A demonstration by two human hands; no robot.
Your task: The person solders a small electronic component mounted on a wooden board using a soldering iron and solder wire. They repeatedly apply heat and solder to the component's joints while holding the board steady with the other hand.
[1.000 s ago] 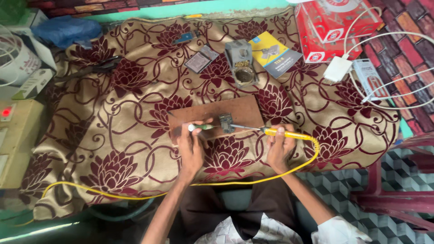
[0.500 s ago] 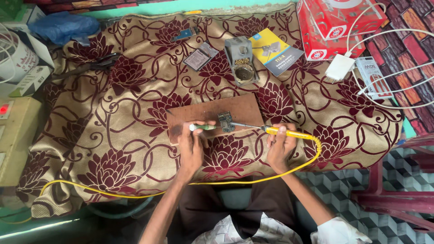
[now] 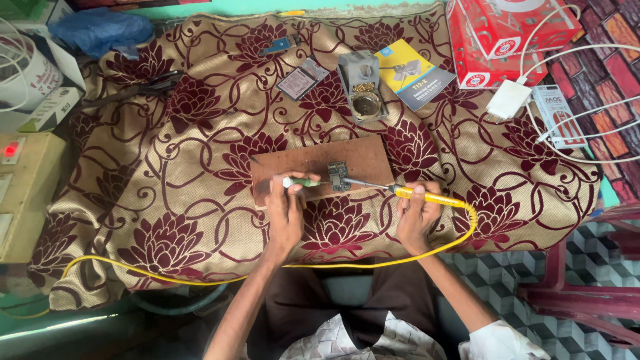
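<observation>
Nothing has shifted: your left hand (image 3: 285,212) still grips one screwdriver (image 3: 301,182), your right hand (image 3: 415,217) one yellow soldering iron (image 3: 427,197), both on one circuit board (image 3: 339,176).

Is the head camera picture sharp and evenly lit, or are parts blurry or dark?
Head view: soft, even daylight, no harsh glare; the left hand, right hand, yellow soldering iron and small circuit board look reasonably sharp; the bottom left corner falls into shadow, and straight lines bow slightly toward the picture's edges.

Head view, straight down, moderately near
</observation>
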